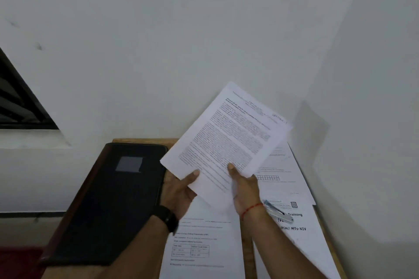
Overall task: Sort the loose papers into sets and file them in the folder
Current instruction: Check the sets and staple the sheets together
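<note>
We've got the left hand (181,190) and right hand (244,190) each pinching the bottom edge of a thin white printed sheaf (226,138), tilted above the wooden counter (248,265), one matte black rectangular folder (113,199) left, two flat paper piles (204,244) below.

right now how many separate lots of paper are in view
3: a set held up by the left hand and right hand; a sheet flat on the desk under the left forearm; a fanned pile at right under a small metal tool. Others may be hidden.
</note>
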